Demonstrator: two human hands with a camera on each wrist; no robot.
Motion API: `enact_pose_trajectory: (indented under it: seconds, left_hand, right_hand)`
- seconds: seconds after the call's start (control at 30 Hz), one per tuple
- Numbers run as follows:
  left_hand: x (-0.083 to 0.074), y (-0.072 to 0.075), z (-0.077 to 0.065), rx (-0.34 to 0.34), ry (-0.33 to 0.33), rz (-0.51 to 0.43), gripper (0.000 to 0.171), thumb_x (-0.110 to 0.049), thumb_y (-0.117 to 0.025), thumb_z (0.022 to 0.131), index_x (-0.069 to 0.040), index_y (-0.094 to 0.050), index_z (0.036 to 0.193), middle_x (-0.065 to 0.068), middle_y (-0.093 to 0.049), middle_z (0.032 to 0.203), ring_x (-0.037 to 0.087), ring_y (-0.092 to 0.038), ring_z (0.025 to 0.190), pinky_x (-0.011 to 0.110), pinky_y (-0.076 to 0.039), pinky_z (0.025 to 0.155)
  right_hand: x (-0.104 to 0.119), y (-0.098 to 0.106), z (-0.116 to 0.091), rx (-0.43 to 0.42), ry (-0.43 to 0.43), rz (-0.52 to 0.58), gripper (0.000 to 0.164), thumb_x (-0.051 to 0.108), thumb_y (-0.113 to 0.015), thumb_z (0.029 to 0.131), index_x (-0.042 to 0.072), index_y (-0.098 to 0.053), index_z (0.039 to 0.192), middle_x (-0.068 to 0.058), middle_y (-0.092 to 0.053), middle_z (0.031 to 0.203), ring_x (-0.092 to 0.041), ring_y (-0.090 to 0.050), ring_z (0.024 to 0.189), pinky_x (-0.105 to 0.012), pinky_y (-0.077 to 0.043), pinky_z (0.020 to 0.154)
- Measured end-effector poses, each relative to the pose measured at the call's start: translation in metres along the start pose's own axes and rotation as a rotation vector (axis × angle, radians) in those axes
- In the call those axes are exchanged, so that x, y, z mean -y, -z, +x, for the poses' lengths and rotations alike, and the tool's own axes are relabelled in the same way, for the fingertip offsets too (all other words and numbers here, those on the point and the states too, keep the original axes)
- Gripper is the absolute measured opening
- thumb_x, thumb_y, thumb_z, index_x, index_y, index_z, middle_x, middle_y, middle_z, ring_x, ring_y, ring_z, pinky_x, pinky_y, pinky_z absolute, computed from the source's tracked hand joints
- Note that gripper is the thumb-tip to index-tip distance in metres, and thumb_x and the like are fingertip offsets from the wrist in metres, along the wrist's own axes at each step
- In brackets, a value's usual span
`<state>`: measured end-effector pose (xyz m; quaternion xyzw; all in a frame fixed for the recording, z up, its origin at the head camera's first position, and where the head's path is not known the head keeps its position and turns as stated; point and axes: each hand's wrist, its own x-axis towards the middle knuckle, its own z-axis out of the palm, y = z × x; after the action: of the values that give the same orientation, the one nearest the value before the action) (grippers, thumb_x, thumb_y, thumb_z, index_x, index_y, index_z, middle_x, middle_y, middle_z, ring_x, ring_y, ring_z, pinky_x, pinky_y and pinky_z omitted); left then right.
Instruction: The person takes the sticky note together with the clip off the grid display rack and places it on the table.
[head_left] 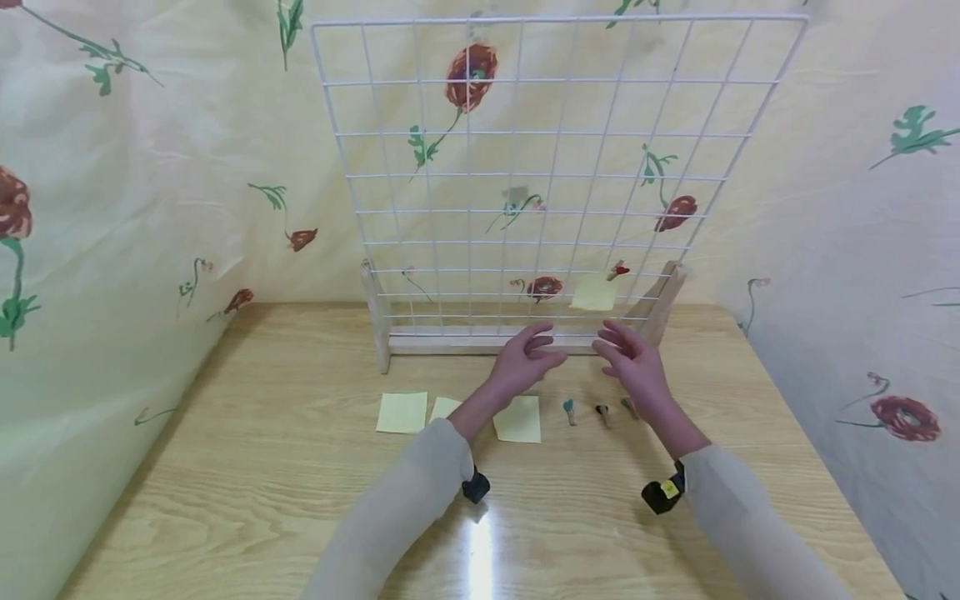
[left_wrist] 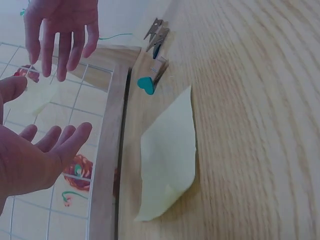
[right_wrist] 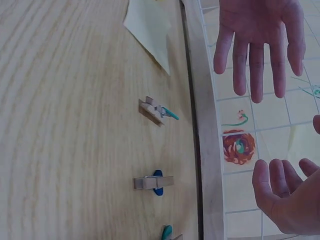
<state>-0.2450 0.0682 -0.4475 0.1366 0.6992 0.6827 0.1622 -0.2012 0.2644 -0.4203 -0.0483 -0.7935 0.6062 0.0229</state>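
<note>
My left hand and right hand hover over the table just in front of a white wire grid, apart from each other. Both hold nothing; their fingers are loosely extended. On the grid's lower right hangs a pale yellow paper note, with a clothespin bearing a red heart at its top corner. Behind the hands, three wooden clothespins lie on the table: one with a teal heart, one with a blue piece, and another with a green-teal piece.
Three yellow notes lie on the table: a left one, a middle one partly hidden by my left arm, and a right one. Wooden feet support the grid. Flowered cloth surrounds the wooden table.
</note>
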Motion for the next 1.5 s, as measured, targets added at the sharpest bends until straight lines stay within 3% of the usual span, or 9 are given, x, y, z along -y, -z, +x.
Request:
enact_pose_trajectory:
  seconds: [0.2, 0.3, 0.63, 0.8, 0.93, 1.1, 1.3, 1.5]
  left_hand:
    - [-0.003, -0.003, 0.005, 0.017, 0.011, -0.032, 0.063, -0.024, -0.071, 0.089, -0.016, -0.043, 0.144, 0.012, -0.052, 0.139, 0.021, -0.061, 0.111, 0.053, -0.053, 0.089]
    - [-0.005, -0.004, 0.008, 0.018, 0.022, -0.051, 0.064, -0.024, -0.071, 0.089, -0.016, -0.041, 0.145, 0.015, -0.049, 0.142, 0.024, -0.06, 0.114, 0.055, -0.051, 0.091]
    - [-0.009, -0.011, 0.021, -0.024, 0.027, -0.062, 0.059, -0.025, -0.071, 0.088, -0.02, -0.046, 0.141, 0.013, -0.055, 0.136, 0.024, -0.063, 0.109, 0.052, -0.054, 0.086]
    - [-0.013, -0.015, 0.03, -0.046, 0.008, -0.073, 0.055, -0.024, -0.07, 0.089, -0.019, -0.049, 0.139, 0.016, -0.056, 0.133, 0.031, -0.063, 0.109, 0.05, -0.056, 0.083]
    - [-0.018, -0.017, 0.037, -0.06, 0.011, -0.082, 0.053, -0.023, -0.071, 0.089, -0.022, -0.051, 0.137, 0.011, -0.06, 0.128, 0.033, -0.062, 0.111, 0.048, -0.057, 0.082]
    - [-0.023, -0.02, 0.046, -0.075, 0.009, -0.066, 0.05, -0.022, -0.071, 0.089, -0.022, -0.053, 0.136, 0.009, -0.063, 0.123, 0.03, -0.063, 0.109, 0.047, -0.057, 0.081]
    - [-0.029, -0.022, 0.052, -0.068, -0.016, -0.039, 0.048, -0.025, -0.07, 0.089, -0.022, -0.054, 0.135, 0.009, -0.064, 0.121, 0.031, -0.062, 0.11, 0.042, -0.059, 0.077]
    - [-0.036, -0.025, 0.054, -0.077, -0.011, 0.001, 0.051, -0.025, -0.069, 0.09, -0.019, -0.052, 0.138, 0.011, -0.062, 0.125, 0.024, -0.063, 0.109, 0.035, -0.06, 0.073]
  right_hand:
    - [0.004, 0.004, 0.003, 0.003, -0.004, 0.024, 0.065, 0.031, -0.056, 0.098, 0.011, -0.026, 0.152, -0.02, -0.038, 0.149, -0.023, -0.049, 0.125, -0.028, -0.053, 0.091]
    - [0.004, 0.006, 0.006, -0.004, -0.01, 0.049, 0.067, 0.031, -0.056, 0.098, 0.011, -0.024, 0.153, -0.02, -0.035, 0.15, -0.022, -0.049, 0.125, -0.024, -0.054, 0.088]
    - [0.012, 0.014, 0.016, -0.055, -0.001, 0.136, 0.064, 0.028, -0.056, 0.098, 0.013, -0.025, 0.153, -0.016, -0.039, 0.144, -0.003, -0.054, 0.097, -0.02, -0.054, 0.079]
    - [0.024, 0.019, 0.024, -0.077, 0.023, 0.196, 0.061, 0.024, -0.055, 0.099, 0.014, -0.027, 0.152, -0.008, -0.045, 0.133, -0.006, -0.054, 0.093, -0.019, -0.052, 0.074]
    - [0.034, 0.022, 0.031, -0.097, 0.031, 0.237, 0.061, 0.024, -0.057, 0.098, 0.016, -0.03, 0.151, -0.009, -0.047, 0.132, -0.01, -0.055, 0.092, -0.019, -0.052, 0.071]
    - [0.044, 0.025, 0.039, -0.1, 0.025, 0.271, 0.06, 0.023, -0.058, 0.097, 0.018, -0.032, 0.151, -0.007, -0.05, 0.129, -0.016, -0.056, 0.092, -0.019, -0.051, 0.069]
    - [0.049, 0.027, 0.046, -0.1, 0.02, 0.256, 0.058, 0.025, -0.058, 0.097, 0.018, -0.035, 0.15, -0.001, -0.054, 0.12, -0.015, -0.055, 0.087, -0.019, -0.051, 0.066]
    - [0.051, 0.029, 0.051, -0.1, 0.006, 0.202, 0.055, 0.026, -0.056, 0.098, 0.018, -0.037, 0.149, 0.005, -0.055, 0.11, -0.012, -0.054, 0.081, -0.018, -0.05, 0.065]
